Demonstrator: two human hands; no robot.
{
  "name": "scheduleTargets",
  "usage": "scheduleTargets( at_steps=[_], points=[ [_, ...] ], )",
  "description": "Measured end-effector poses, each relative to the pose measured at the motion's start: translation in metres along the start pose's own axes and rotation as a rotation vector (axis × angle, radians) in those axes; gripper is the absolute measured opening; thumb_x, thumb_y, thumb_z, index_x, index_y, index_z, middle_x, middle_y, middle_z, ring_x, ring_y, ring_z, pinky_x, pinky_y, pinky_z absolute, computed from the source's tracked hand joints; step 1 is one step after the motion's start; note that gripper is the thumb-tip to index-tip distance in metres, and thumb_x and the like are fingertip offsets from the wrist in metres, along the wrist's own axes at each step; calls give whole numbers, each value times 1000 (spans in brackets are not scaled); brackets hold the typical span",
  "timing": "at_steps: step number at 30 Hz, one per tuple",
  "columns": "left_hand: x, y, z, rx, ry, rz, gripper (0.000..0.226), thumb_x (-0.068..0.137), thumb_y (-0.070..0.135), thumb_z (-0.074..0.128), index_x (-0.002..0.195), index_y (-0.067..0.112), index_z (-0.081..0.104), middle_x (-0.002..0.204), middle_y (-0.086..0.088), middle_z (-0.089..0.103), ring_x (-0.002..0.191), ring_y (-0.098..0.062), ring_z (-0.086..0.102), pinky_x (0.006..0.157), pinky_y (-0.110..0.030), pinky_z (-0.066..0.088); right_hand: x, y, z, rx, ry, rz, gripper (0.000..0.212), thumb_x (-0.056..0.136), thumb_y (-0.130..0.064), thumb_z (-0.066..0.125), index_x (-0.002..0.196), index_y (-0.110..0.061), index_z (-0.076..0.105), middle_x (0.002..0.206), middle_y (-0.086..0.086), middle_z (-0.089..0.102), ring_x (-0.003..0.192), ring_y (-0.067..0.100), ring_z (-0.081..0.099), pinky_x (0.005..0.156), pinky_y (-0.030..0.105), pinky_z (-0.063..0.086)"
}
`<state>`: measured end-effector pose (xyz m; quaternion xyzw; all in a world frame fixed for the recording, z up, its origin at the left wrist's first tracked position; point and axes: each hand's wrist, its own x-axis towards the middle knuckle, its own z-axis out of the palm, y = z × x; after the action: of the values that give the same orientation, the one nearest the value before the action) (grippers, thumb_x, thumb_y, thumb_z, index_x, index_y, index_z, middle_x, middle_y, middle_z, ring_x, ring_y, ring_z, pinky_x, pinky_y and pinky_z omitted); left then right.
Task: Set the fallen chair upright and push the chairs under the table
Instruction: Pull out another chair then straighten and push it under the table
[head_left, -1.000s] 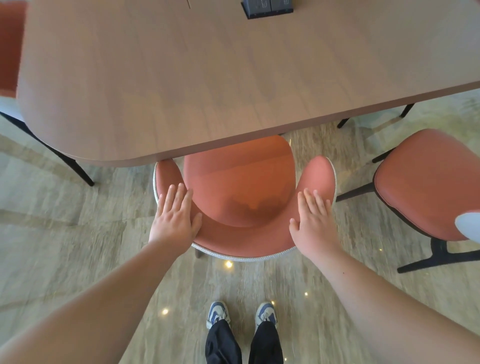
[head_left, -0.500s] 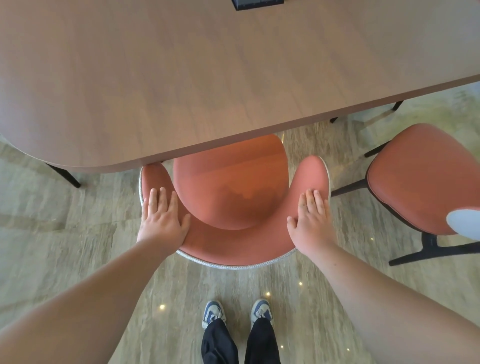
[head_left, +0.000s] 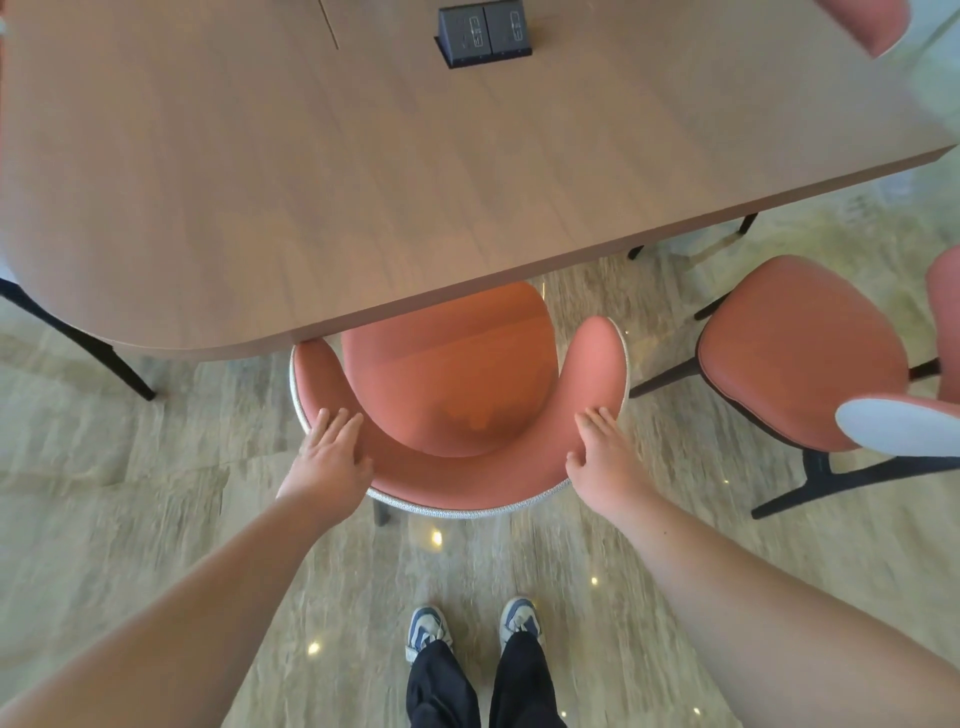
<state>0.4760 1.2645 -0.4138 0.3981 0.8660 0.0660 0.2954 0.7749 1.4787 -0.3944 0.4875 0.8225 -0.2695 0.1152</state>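
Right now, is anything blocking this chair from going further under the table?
Nothing visible. Both hands, left and right, rest on the chair backrest; its seat front is already under the table edge. The space beneath is hidden.

Bright, even daylight fills the scene, strongest at the upper right, where it washes out the floor (head_left: 930, 88) beyond the bench's (head_left: 363, 171) far right corner. Small ceiling-light glints dot the glossy floor. Wide-angle distortion curves the bench's edges; motion blur smears the floor and the forearms.
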Motion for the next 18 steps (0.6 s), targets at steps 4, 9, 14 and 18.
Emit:
scheduleTargets(
  at_steps=[4,9,14,18],
  points=[
    [-36,3,-5,-54,-73,14,69,104,27,50,165,16,18,175,-6,8,160,-21,-4,128,-43,13,-42,-18,5,101,-7,30,61,103,-18,43,159,-9,23,169,5,19,157,17,6,124,34,14],
    [-66,22,-28,-226,-38,-2,65,103,18,52,163,16,26,173,-5,17,160,-19,6,127,-42,17,-79,-44,-11,285,61,63,61,100,-18,48,157,-16,29,165,4,28,149,20,31,116,38,36],
    [-89,28,-51,-322,0,-65,60,101,21,49,159,27,31,165,-3,36,129,-36,58,93,-47,55,-107,-64,-31,385,113,108,58,98,-23,47,154,-28,34,123,0,59,75,9,64,62,28,51],
    [-105,20,-62,-348,31,-78,57,102,24,48,156,33,32,158,-5,46,86,-21,63,56,-27,44,-128,-74,-43,441,148,95,57,97,-22,46,152,-33,36,116,0,67,60,8,63,52,25,46]
  ],
)
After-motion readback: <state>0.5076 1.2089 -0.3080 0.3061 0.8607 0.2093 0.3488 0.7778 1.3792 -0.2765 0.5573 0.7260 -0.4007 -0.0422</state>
